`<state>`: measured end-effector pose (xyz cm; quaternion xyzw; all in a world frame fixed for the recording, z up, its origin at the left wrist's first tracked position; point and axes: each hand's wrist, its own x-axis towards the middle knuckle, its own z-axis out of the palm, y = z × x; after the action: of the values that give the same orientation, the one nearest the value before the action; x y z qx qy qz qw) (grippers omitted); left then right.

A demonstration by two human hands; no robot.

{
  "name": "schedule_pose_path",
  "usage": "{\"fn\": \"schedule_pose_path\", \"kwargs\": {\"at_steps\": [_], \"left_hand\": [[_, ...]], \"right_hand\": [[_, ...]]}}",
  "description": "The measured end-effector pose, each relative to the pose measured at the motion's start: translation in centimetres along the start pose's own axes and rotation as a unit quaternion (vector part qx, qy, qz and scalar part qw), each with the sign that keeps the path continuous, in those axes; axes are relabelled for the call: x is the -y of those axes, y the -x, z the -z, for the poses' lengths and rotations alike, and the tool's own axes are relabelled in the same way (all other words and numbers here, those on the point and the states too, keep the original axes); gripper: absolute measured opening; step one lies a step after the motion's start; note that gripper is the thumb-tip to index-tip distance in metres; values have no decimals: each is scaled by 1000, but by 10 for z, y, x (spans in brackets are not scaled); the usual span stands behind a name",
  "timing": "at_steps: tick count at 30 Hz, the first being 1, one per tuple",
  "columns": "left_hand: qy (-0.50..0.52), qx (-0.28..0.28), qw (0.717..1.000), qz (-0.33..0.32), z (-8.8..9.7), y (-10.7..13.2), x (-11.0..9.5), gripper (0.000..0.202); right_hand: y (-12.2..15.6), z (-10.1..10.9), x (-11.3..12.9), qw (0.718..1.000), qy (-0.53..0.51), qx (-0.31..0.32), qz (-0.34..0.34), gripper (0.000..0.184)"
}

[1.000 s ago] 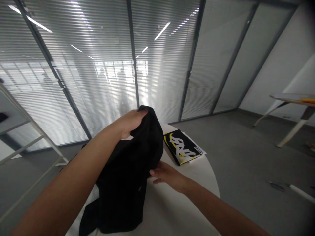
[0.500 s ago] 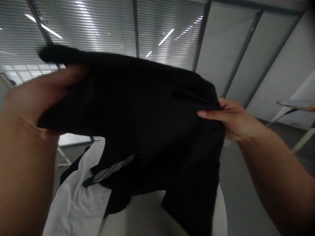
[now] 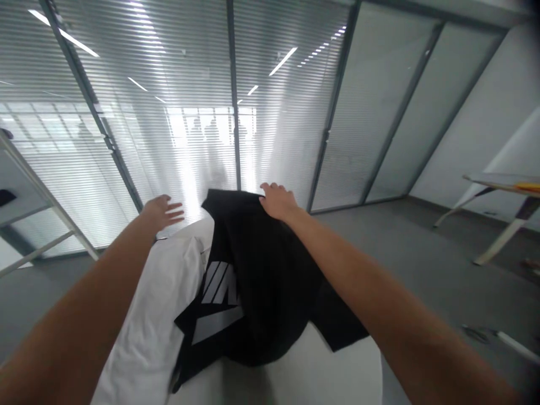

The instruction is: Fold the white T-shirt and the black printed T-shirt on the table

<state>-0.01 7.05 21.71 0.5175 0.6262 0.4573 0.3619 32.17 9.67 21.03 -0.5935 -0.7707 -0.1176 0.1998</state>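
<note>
A black T-shirt [image 3: 270, 281] with a grey print lies rumpled over a round white table [image 3: 329, 371], one sleeve spread toward the right edge. At its far edge my right hand [image 3: 278, 201] has its fingers closed on the cloth; the grip is partly hidden. My left hand [image 3: 162, 212] is off the shirt, to its left, with fingers spread and nothing in them. Below that hand, a white garment [image 3: 143, 320] lies lengthwise along the table's left side, and the shirt's printed part rests against its right edge.
Glass partitions with blinds [image 3: 278, 135] stand behind the table. At the left is a white-framed stand [image 3: 54, 202]. To the right, another table [image 3: 502, 183] has slanted legs, and a cable [image 3: 476, 334] lies on the grey floor [image 3: 405, 247].
The black T-shirt has come down from in front of me onto the table. My left hand has let go of it, and both hands are now farther away, at the table's far side.
</note>
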Motion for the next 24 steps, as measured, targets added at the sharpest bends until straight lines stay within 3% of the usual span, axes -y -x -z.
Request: {"fn": "schedule_pose_path", "kwargs": {"at_steps": [3,6,8,9,12,16,18,21,24], "left_hand": [[-45,66,986,146,-22,18,58,57],[-229,170,937,200,-53,51,107,66],[-321,249,895,182,-71,75,132,69],[-361,268,882,139,-78,85,142,68],[-437,252,863,0,-91,102,163,51],[-407,274,870,-49,-96,101,169,27],[-334,275,901,-36,-96,99,163,27],[-204,233,951,-4,-90,102,146,33],[-108,185,977,17,-76,109,123,38]], "right_hand": [[35,-32,-12,991,-15,131,5,32],[77,-53,-48,971,-25,238,-12,25],[107,-61,-80,952,-2,303,-46,26],[121,-64,-96,943,21,327,-58,28],[157,-69,-137,928,57,349,-120,36],[179,-74,-162,931,45,318,-172,37],[179,-76,-163,941,-1,306,-144,25],[171,-77,-160,950,-69,295,-74,6],[154,-70,-159,952,-108,277,-71,8]]}}
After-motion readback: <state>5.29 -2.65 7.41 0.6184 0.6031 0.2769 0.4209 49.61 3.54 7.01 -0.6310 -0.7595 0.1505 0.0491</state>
